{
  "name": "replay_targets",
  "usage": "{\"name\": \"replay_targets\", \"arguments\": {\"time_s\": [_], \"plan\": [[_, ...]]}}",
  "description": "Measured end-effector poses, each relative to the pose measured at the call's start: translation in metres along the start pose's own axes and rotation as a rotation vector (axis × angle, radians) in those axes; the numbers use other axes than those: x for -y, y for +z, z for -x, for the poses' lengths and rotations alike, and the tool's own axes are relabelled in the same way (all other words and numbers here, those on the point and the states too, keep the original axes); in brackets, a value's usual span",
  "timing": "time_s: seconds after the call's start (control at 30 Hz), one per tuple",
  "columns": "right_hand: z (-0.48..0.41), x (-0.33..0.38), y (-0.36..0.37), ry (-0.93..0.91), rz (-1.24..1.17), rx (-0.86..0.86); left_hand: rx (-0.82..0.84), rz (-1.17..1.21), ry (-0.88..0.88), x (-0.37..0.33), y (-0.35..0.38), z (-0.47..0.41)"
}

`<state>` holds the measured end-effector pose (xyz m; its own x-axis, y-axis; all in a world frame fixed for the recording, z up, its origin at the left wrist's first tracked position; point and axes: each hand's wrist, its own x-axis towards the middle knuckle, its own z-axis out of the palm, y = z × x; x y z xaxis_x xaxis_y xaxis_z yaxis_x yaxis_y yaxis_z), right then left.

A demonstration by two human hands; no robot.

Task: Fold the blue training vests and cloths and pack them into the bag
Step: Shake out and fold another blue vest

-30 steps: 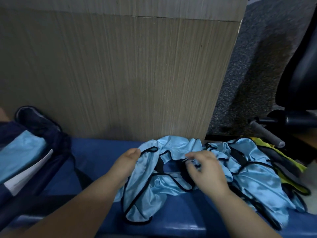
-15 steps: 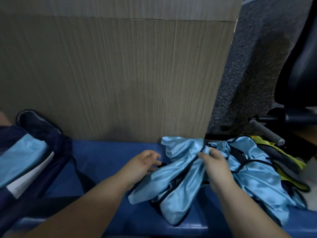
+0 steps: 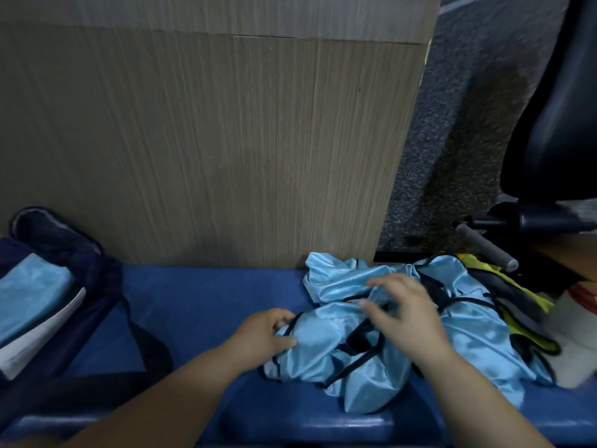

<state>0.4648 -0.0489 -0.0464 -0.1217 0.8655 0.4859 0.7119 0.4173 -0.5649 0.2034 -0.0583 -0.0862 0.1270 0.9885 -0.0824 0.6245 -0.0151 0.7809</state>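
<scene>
Vest (image 3: 323,347), light blue, shiny, black-trimmed, crumpled, unfolded

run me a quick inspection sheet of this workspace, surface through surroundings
surface: blue padded bench, vests on its right part, bag at its left end.
job's things: crumpled light-blue shiny vests with black trim, unfolded; dark navy fabric bag, open, with a folded light-blue cloth inside.
clutter: yellow-and-grey vest beside the blue pile; white sheet in the bag.
grips: left hand grips a vest's trimmed edge; right hand over the pile, blurred, hold unclear.
cables: nothing seen.
surroundings: wood-grain panel behind the bench; grey carpet; black office chair at right.
</scene>
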Motion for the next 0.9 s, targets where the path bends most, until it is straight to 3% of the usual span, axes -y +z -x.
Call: {"name": "replay_targets", "arguments": {"time_s": [0.1,0.17,0.23,0.33,0.43,0.53,0.67,0.9], "plan": [[0.006,0.005,0.014,-0.112,0.123,0.354,-0.062,0.21,-0.019,-0.008,-0.002,0.001],[0.007,0.001,0.024,-0.121,0.252,0.462,-0.085,0.368,-0.021,-0.017,-0.007,0.004],[0.007,-0.001,0.03,-0.134,0.263,0.382,-0.142,0.434,-0.017,-0.026,-0.014,0.007],[0.002,-0.004,0.031,-0.08,0.112,0.114,-0.229,0.476,-0.026,-0.036,-0.026,0.008],[-0.002,-0.003,0.026,-0.011,0.04,0.031,-0.312,0.443,-0.064,-0.033,-0.035,0.004],[0.002,0.0,0.023,-0.003,0.027,0.138,-0.311,0.363,-0.095,-0.029,-0.04,0.004],[0.011,0.013,0.024,-0.008,-0.029,0.37,-0.208,0.429,-0.041,-0.035,-0.035,0.011],[0.016,0.039,0.033,0.064,-0.153,0.354,0.043,0.648,0.2,-0.063,-0.03,0.026]]}}
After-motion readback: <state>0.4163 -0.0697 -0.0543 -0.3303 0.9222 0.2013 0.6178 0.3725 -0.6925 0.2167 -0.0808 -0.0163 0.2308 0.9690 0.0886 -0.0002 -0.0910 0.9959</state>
